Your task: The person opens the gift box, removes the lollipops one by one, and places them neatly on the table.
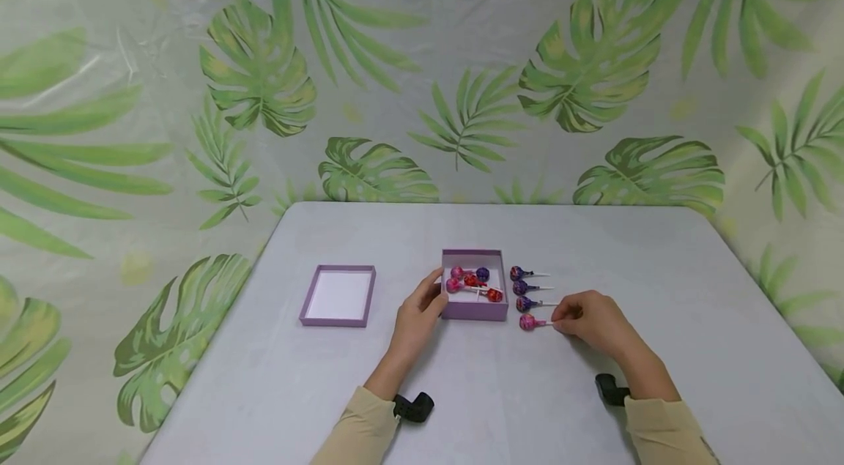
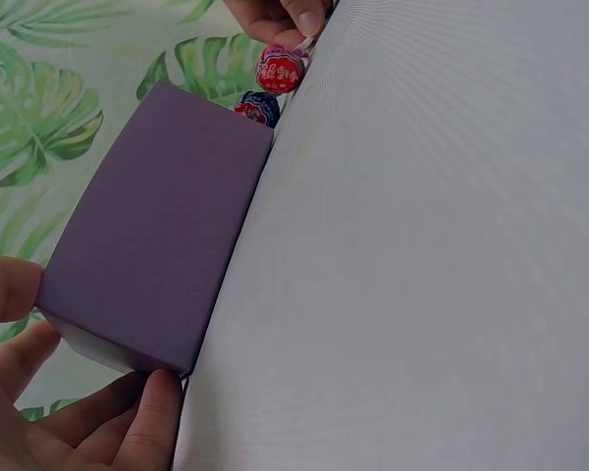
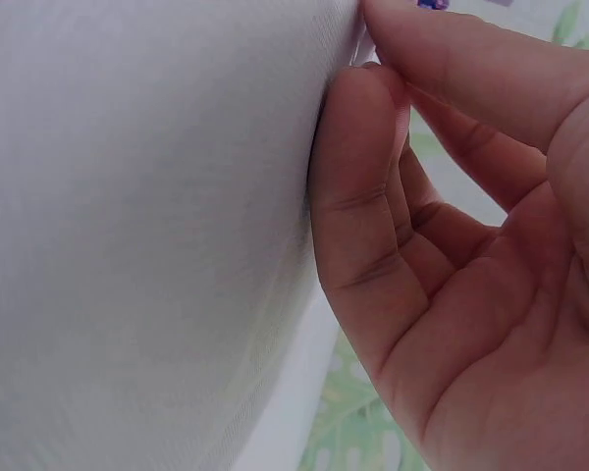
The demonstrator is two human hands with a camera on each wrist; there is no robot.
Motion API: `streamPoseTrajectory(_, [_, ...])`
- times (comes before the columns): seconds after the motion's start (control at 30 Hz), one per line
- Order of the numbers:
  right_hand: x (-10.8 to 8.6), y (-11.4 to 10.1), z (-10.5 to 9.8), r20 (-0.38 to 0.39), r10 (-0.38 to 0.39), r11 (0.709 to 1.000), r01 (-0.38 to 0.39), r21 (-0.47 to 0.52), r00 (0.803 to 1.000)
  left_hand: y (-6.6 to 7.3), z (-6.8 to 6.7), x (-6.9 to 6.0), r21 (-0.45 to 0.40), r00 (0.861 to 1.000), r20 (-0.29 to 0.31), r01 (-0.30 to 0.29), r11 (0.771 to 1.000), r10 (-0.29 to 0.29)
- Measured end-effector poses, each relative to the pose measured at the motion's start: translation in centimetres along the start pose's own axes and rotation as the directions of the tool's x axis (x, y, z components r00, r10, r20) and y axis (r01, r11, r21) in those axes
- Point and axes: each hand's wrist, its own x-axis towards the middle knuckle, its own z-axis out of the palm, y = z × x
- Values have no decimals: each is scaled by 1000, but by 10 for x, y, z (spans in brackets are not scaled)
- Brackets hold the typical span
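Note:
A purple open box stands mid-table, with several pink, red and dark-wrapped lollipops inside. My left hand holds the box at its left side; the left wrist view shows thumb and fingers about its near corner. To the right of the box, my right hand pinches the white stick of a pink lollipop between thumb and finger. This lollipop lies nearest me in a column, below three dark-wrapped lollipops, all with sticks pointing right. The right wrist view hides most of the stick behind the fingertips.
A shallow purple lid with a white inside lies to the left of the box. Everything lies on a white-covered table. A leaf-patterned sheet hangs behind the table. Black bands sit on both wrists.

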Motion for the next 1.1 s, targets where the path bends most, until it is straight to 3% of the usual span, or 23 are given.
streamPoseTrajectory(0.53, [0,-5,-3,-7,-24,1000,24,-14,1000,2,-1,0,20,1000,-1,17,1000,-17])
streamPoseTrajectory(1.1, [-5,-27,-27,10,-30,997,31,-76,999,2,-1,-1,21,1000,0,27,999,-27])
